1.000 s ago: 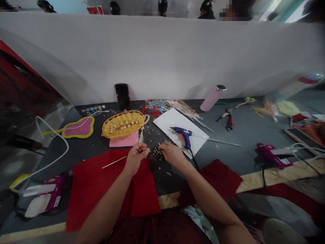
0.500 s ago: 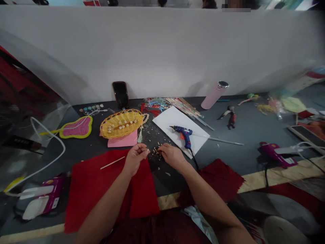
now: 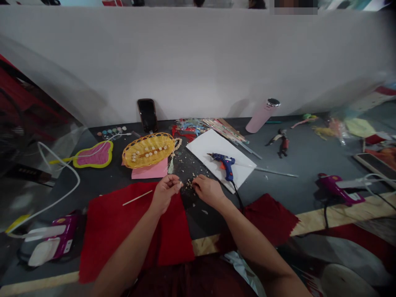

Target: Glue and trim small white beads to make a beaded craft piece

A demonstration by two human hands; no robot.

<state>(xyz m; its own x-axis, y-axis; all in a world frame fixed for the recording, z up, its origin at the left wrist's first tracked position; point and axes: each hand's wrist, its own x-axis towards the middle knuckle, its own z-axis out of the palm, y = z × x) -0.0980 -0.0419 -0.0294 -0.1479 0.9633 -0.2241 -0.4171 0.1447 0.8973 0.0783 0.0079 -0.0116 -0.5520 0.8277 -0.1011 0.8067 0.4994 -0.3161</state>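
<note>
My left hand is closed in a pinch on a small pale bead-like piece, above the edge of a red cloth. Close by on the right, my right hand has its fingertips pressed together at a scatter of small pale bits on the dark table; whatever they pinch is too small to make out. Behind the left hand, a yellow woven basket holds several cream ball-shaped pieces and overlaps a pink sheet. A thin stick lies on the cloth.
A blue glue gun rests on a white board, its cord running toward my right forearm. A pink bottle and a phone stand near the white partition. Purple power strips with cables sit at both sides.
My right hand's fingertips have shifted very slightly among the pale bits. The left hand keeps its pinch in the same place.
</note>
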